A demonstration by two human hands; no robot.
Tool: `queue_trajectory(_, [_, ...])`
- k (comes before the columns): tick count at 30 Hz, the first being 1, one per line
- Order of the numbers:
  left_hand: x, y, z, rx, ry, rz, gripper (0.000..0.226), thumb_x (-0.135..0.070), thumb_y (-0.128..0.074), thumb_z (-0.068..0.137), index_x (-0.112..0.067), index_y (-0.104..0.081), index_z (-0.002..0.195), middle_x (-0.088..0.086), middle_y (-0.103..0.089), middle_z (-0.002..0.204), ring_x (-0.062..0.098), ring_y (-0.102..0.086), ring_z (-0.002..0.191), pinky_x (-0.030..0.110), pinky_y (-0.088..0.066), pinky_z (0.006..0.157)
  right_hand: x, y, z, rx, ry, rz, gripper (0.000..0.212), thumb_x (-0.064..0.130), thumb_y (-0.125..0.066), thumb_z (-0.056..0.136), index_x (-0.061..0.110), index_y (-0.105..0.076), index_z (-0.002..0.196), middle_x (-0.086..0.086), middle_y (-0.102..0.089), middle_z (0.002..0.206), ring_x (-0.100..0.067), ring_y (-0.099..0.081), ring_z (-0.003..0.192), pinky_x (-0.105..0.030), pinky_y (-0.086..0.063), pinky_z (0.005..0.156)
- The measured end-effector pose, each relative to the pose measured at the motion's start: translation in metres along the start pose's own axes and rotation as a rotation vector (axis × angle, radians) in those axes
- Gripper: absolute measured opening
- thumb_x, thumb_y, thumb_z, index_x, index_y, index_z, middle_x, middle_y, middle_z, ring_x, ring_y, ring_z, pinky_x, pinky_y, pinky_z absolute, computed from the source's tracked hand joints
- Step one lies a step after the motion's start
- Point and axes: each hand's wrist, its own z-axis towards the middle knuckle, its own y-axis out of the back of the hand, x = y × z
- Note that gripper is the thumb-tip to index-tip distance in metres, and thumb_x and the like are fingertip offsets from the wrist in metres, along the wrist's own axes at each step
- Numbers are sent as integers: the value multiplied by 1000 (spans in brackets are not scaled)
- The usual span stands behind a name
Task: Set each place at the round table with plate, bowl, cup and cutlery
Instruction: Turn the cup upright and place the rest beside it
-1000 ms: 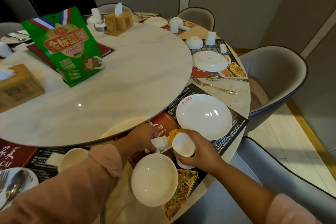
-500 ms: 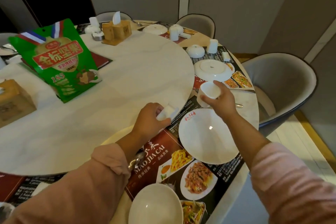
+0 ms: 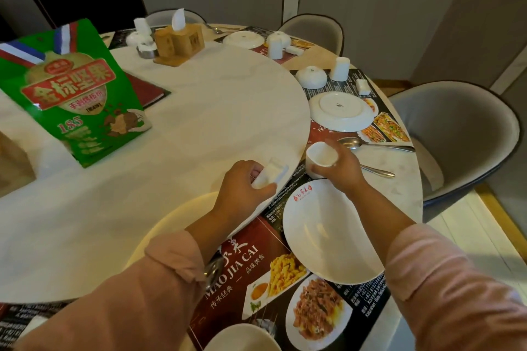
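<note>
My right hand (image 3: 340, 172) grips a small white cup (image 3: 321, 153), mouth up, just above the placemat beyond the white plate (image 3: 328, 231). My left hand (image 3: 242, 188) holds a small white ceramic rest (image 3: 269, 175) at the edge of the marble turntable (image 3: 199, 111). A white bowl (image 3: 242, 339) shows at the bottom edge, near me on the printed placemat (image 3: 256, 273). A spoon (image 3: 370, 145) and another utensil handle (image 3: 376, 171) lie right of the cup. A metal spoon (image 3: 214, 268) peeks out under my left sleeve.
The place beyond has an upturned plate (image 3: 342, 111), upturned bowl (image 3: 310, 77), upturned cup (image 3: 339, 68) and rest (image 3: 362, 87). A green snack bag (image 3: 68, 94) and a wooden tissue box (image 3: 179, 43) stand on the turntable. Grey chairs (image 3: 456, 134) ring the table.
My right hand carried the cup from beside the bowl to beyond the plate and has now lowered it slightly. My left hand moved the white rest up to the turntable's edge.
</note>
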Motion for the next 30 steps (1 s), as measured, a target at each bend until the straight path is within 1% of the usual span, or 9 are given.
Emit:
queue_trajectory(6, [4, -7, -1, 1, 9, 14, 31, -25, -76, 74, -12, -63, 98, 3, -59, 96, 16, -54, 85, 18, -39, 65, -1, -1, -2, 24, 25, -33, 80, 32, -84, 64, 17, -45, 132, -3, -52, 128, -21, -48, 119, -26, -40, 89])
queue_trajectory(9, [5, -8, -2, -3, 17, 17, 31, -25, -77, 73, -13, -62, 98, 1, -59, 95, 16, -55, 86, 17, -39, 65, 2, 7, -13, -9, 14, 79, 82, 39, -79, 69, 19, -38, 137, 7, -48, 123, -10, -45, 112, -29, -41, 91])
queue_trajectory(11, [5, -8, -3, -6, 20, 17, 32, -26, -77, 74, -13, -62, 99, 0, -59, 95, 15, -55, 85, 15, -38, 62, -7, 13, -25, -154, -45, 169, 62, 40, -68, 81, 17, -44, 134, 6, -50, 120, -9, -46, 109, -29, -40, 91])
queue_trajectory(13, [5, -8, -4, 1, 16, 32, 31, -27, -76, 74, -13, -63, 100, 0, -59, 96, 13, -54, 84, 13, -37, 61, -25, 18, -37, -260, -88, 48, 37, 33, -60, 89, 12, -60, 119, -3, -60, 116, -19, -53, 110, -29, -40, 87])
queue_trajectory(16, [2, -12, -5, 19, 3, 54, 31, -26, -75, 75, -13, -64, 101, -2, -58, 94, 11, -53, 85, 12, -36, 61, -43, 26, -51, -176, -147, -48, 22, 17, -54, 91, 10, -72, 100, -8, -69, 100, -20, -58, 91, -23, -39, 69])
queue_trajectory(23, [-13, -28, 0, 108, -11, 107, 34, -28, -74, 77, -11, -66, 104, 4, -64, 100, 17, -58, 91, 27, -46, 78, -49, 33, -67, -120, -206, 57, 18, 14, -61, 88, 11, -73, 101, -4, -70, 105, -15, -60, 97, -21, -39, 78])
queue_trajectory(25, [-18, -34, 2, 146, -11, 129, 35, -26, -75, 76, -9, -66, 105, 6, -64, 101, 20, -59, 93, 30, -47, 80, -51, 30, -77, -112, -205, 66, 17, 14, -64, 86, 12, -74, 99, -3, -71, 103, -9, -59, 87, -15, -39, 78])
queue_trajectory(27, [-22, -42, 4, 185, 0, 154, 35, -25, -76, 76, -7, -68, 105, 7, -67, 101, 21, -61, 91, 30, -47, 77, -53, 27, -88, -110, -167, 72, 14, 11, -66, 85, 10, -75, 96, -2, -71, 98, 2, -58, 73, 0, -34, 70])
queue_trajectory(30, [-25, -54, 9, 233, 20, 242, 38, -30, -76, 76, -9, -69, 106, 8, -69, 103, 22, -62, 91, 26, -43, 71, -55, 23, -103, -90, -145, 86, 13, 9, -67, 84, 8, -75, 94, -4, -72, 94, 3, -58, 68, 2, -37, 63])
